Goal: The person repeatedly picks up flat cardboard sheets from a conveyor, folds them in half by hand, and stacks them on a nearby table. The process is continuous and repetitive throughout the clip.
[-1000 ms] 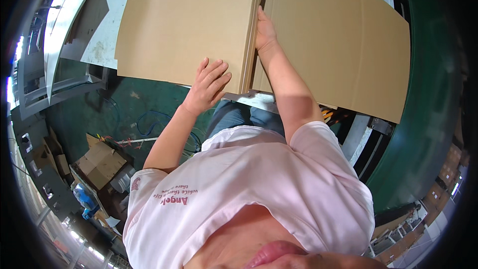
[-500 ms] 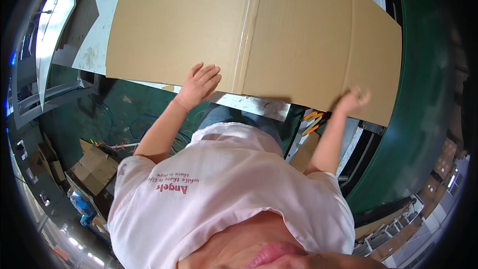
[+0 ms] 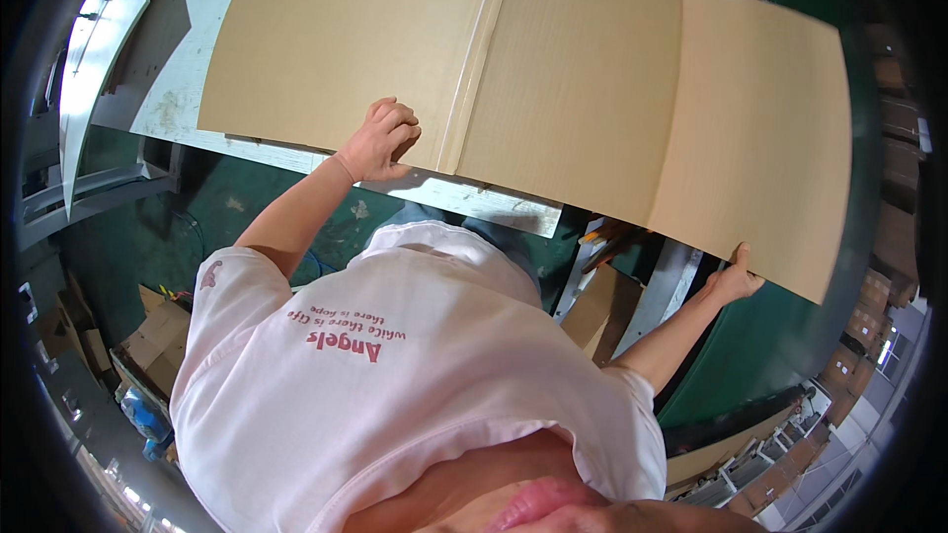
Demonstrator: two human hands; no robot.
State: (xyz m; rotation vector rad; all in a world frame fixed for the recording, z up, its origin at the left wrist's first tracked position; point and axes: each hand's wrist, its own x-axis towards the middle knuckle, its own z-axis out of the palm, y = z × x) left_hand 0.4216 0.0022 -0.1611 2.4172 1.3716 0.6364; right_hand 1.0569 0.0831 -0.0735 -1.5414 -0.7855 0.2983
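Observation:
A large tan cardboard sheet [image 3: 573, 69] lies across the work surface, with a lengthwise seam left of its middle and a crease toward its right side. My left hand [image 3: 381, 141] is at the near edge, left of the seam, its fingers curled against the board and its thumb by the edge. On the right, my right hand [image 3: 733, 278] grips the near edge of the end panel [image 3: 760, 128], thumb on top and fingers underneath. That panel is bent up along the crease, tilted against the rest of the sheet.
Under the sheet runs a pale metal table edge [image 3: 484, 205]. Orange-handled tools [image 3: 597, 237] sit below it, beside a metal rail [image 3: 664, 291]. Opened cardboard boxes [image 3: 158, 341] stand on the left. Stacked cartons [image 3: 864, 326] are at the far right.
My right hand has moved right and nearer, taking hold of the end panel, which has bent up. My left hand's flat fingers have curled. The sheet has shifted slightly left.

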